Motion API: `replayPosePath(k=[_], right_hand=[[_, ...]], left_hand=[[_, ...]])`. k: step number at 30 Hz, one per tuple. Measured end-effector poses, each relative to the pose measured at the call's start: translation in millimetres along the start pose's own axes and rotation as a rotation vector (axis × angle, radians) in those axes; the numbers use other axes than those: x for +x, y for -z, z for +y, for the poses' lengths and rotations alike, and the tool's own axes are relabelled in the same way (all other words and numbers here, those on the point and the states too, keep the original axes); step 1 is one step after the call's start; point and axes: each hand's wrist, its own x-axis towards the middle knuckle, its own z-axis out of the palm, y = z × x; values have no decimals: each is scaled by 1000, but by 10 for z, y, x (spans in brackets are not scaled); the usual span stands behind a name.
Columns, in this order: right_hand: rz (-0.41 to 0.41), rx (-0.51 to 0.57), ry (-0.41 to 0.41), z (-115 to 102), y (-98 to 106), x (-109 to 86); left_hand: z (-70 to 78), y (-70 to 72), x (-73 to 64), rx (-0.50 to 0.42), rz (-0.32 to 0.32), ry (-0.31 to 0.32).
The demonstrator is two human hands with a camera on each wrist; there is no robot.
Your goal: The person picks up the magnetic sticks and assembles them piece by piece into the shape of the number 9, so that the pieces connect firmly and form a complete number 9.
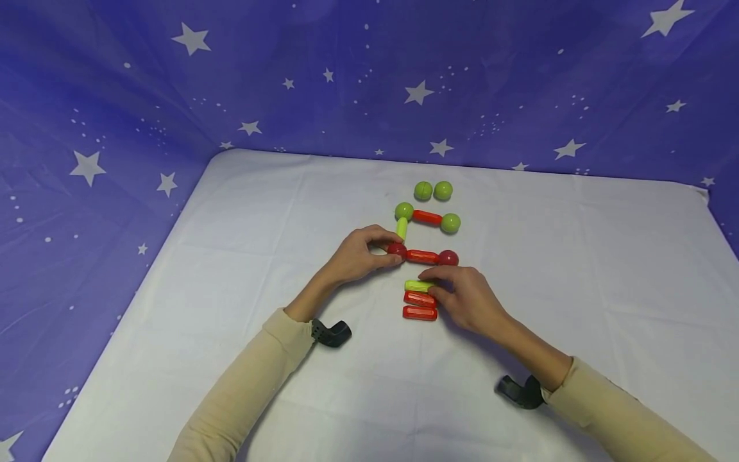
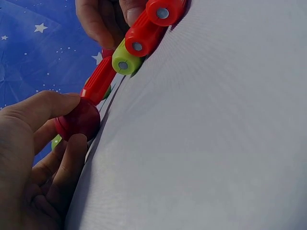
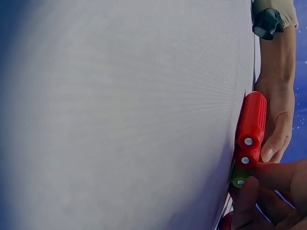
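Note:
My left hand [image 1: 359,258] pinches a dark red ball [image 2: 79,120] between thumb and fingers. A red magnetic rod [image 1: 423,256] joins that ball to a second red ball [image 1: 448,258] on its right. From the pinched ball a yellow-green rod [image 1: 401,229] runs away to a green ball [image 1: 404,211]. Thumb and forefinger of my right hand [image 1: 469,300] grip the right end of another yellow-green rod [image 1: 417,285], which lies nearer me. Metal discs show on the rod ends in both wrist views. Two loose red rods [image 1: 419,313] lie side by side just below it.
Another red rod [image 1: 427,217] links the far green ball to a green ball [image 1: 450,223] at its right. Behind them sit two loose green balls [image 1: 433,190]. White cloth [image 1: 260,218] covers the table, and a blue starry backdrop [image 1: 346,83] stands along its back and left.

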Motion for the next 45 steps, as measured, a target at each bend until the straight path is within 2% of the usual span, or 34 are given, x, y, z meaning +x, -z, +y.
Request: replayPosePath(k=[7, 17, 25, 30, 38, 45], right_hand=[[-15, -15, -19, 45, 52, -43], [-34, -40, -71, 173, 252, -181], [-26, -73, -34, 241, 389, -233], [-23, -94, -8, 251, 379, -212], [-50, -188, -2, 233, 341, -178], [-53, -158, 15, 263, 362, -202]], left_hand=[[-5, -10, 3, 0, -5, 2], [-1, -9, -4, -3, -3, -7], [-8, 9, -23, -11, 8, -5], [-6, 11, -27, -17, 10, -2], [0, 7, -16, -24, 7, -1], [-4, -4, -7, -44, -1, -6]])
